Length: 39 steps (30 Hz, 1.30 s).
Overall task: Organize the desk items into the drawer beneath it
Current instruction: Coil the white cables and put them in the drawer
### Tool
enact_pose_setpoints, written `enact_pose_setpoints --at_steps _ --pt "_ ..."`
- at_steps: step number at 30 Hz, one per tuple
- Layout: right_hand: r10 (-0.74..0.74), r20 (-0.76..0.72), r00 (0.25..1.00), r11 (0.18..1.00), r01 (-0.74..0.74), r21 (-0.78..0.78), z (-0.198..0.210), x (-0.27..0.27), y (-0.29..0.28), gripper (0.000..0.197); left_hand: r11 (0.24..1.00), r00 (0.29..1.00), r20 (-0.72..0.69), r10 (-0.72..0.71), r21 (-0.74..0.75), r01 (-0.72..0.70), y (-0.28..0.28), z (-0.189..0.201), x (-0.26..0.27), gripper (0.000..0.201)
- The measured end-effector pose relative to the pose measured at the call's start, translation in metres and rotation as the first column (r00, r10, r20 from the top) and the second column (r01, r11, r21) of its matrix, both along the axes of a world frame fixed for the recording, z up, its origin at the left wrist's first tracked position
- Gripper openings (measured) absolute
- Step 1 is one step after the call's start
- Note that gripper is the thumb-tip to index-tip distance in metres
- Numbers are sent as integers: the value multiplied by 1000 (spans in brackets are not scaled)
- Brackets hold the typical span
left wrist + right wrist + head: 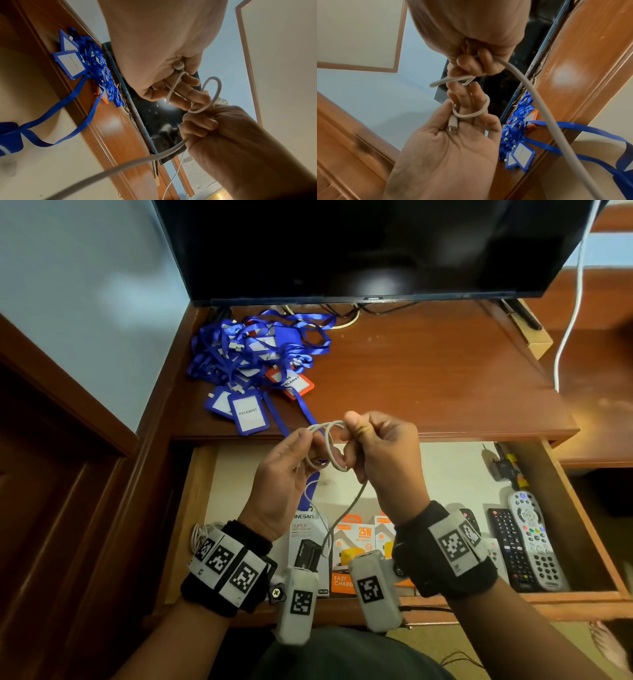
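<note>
A pale grey cable [325, 446] is wound in loops between both hands above the open drawer [205, 491]. The left hand [284, 474] has the loops round its fingers [471, 97], with the cable's plug [453, 124] lying against the palm under the thumb. The right hand [380, 453] is clenched round the cable, its fingers [199, 121] gripping the strand at the top of the loops; the free length hangs from that fist toward the drawer.

The counter [428, 364] is reddish-brown wood and carries a dark screen [359, 248] at the back. On its left part lies a tangled heap of blue lanyards [253, 347] with badge holders [248, 414]; most are blue, at least one is orange, and the exact count is hard to make out in the pile. One lanyard strap trails over the counter's edge into the drawer. A white cord [572, 302] hangs at the right, and the wall [85, 285] behind is pale blue.

In the drawer lie three charger boxes [356, 542] in a row near the front, partly hidden by the wrists, and two remote controls [527, 539] side by side at the right, one black and one grey. A coiled white cable [200, 534] sits at the drawer's left front corner.
</note>
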State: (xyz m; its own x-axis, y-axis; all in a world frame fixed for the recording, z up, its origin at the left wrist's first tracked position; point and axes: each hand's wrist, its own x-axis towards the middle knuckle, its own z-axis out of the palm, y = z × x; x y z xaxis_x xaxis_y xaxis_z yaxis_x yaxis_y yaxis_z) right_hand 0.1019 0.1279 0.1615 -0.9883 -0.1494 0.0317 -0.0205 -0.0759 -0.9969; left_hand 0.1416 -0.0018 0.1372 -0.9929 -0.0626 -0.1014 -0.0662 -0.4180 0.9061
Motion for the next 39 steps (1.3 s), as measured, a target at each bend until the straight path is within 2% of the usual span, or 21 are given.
enact_pose_setpoints --at_steps 3,7,12,14,17,21,23,26,28,30,32,34,37,39 --pt "3 24 1000 1000 -4 21 -5 1 -2 36 1000 1000 5 13 1 -13 -3 2 0 33" --pt "13 43 999 1000 -13 -3 -10 5 -4 36 1000 1000 -16 -12 -8 12 -5 3 2 43" --pt "-56 24 998 998 55 16 -5 -2 -1 29 990 993 49 -105 -94 109 -5 3 5 34" --pt "-77 2 997 996 77 33 -3 -9 3 30 983 981 84 -176 -42 180 -7 2 6 31" --pt "-66 -22 998 996 67 54 3 -17 7 33 960 961 77 -266 115 256 -12 2 5 31" --pt "-73 -68 995 995 77 63 7 -25 9 36 942 957 67 -281 211 262 -15 4 2 33" --pt "-17 -71 997 996 23 80 10 -25 11 32 952 964 101 -246 213 221 -17 5 1 32" --pt "145 3 989 977 -144 156 4 -15 10 19 941 973 103 -205 293 167 -20 6 -3 35" --pt "230 47 972 950 -235 204 -4 -6 7 25 934 974 124 -189 329 139 -17 4 -6 35" --pt "242 68 968 943 -251 219 -10 -4 5 35 927 972 157 -174 359 108 -13 0 -8 34" --pt "236 81 968 945 -248 214 -12 -4 3 41 946 973 174 -149 312 89 -10 -4 -8 32" --pt "261 88 961 938 -274 213 -11 -3 4 41 979 974 196 -112 187 75 -6 -8 -8 31" --pt "313 131 941 919 -335 209 -11 0 6 34 998 973 219 -67 31 61 -4 -12 -7 29" --pt "295 170 940 922 -327 209 -15 0 8 32 992 975 219 -41 -111 67 -4 -17 -8 28"
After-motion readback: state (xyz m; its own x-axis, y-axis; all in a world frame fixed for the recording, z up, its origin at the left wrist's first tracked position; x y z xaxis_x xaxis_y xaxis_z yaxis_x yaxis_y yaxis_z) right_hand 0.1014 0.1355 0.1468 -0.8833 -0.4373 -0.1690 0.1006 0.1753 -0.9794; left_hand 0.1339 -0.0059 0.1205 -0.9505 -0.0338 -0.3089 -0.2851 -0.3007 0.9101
